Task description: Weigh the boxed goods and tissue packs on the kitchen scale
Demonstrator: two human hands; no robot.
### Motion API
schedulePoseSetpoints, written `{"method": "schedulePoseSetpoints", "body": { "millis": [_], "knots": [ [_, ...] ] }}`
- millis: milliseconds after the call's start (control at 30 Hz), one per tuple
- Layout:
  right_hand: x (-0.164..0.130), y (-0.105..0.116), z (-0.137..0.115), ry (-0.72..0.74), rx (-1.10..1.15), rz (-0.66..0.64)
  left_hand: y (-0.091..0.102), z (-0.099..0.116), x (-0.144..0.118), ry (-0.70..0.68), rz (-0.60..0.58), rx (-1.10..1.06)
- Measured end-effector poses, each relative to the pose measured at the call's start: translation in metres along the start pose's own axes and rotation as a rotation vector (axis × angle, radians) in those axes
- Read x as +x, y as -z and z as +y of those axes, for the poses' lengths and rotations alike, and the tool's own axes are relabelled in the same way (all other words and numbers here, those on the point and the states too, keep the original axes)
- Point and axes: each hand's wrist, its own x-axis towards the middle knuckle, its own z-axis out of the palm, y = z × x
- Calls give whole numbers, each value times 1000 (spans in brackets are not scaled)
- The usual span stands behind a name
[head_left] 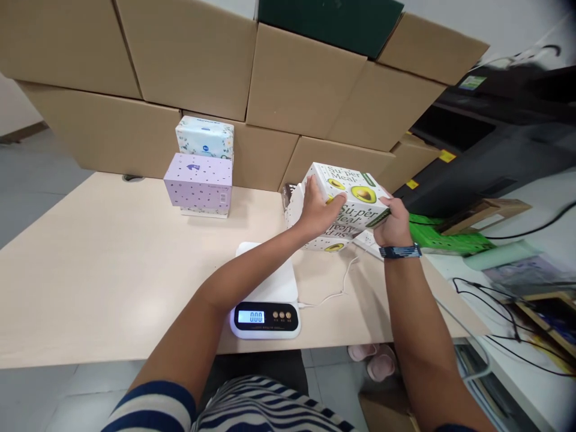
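Nearest you sits the scale (265,294), reading 0.00. Just beyond it, your left hand (317,210) and right hand (395,223) clamp the meal box (348,201) from both sides, above another box. Far left of the scale: two tissue boxes (200,174).

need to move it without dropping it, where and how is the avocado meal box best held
Grip the avocado meal box by its two opposite short ends, one hand from each side, as the left hand and right hand do here. It looks too wide for one hand, and its flat ends give the palms purchase.
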Motion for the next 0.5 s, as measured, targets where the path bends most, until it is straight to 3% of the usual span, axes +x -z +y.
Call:
{"method": "schedulePoseSetpoints", "body": {
  "millis": [500],
  "knots": [
    [-5, -9, -4, 38, -90, 24, 4, 1, -4, -46, -8, 103]
  ]
}}
